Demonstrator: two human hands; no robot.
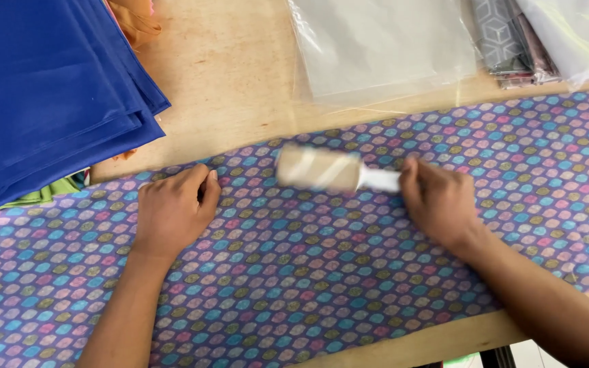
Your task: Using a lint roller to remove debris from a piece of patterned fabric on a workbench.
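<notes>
Nearest to us, our two forearms reach up from the bottom edge onto a long strip of patterned fabric, purple with small blue, pink and olive shapes, spread across a wooden table.

Our right hand has its fingers curled tight around the white handle of a lint roller. The roller's pale drum points left from the hand and sits on the fabric near its far edge; it is blurred, so we cannot make out its surface clearly. Our left hand lies palm down on the same fabric, well to the left of the roller, its fingers held close together and pressed flat against the cloth, gripping nothing. The roller lies between the two hands, closer to the right one.

Moving outward, the fabric runs from the left edge of the view to the right edge, tilted slightly upward to the right, and its near edge stops just short of the table's front edge at the lower right. Beyond the fabric, bare wood shows. At the upper left a stack of folded blue cloth overlaps the table, with a bit of green cloth peeking out beneath it and some orange material above it. At the top, clear plastic bags lie flat, and to their right more folded grey patterned fabric sits partly under plastic.
</notes>
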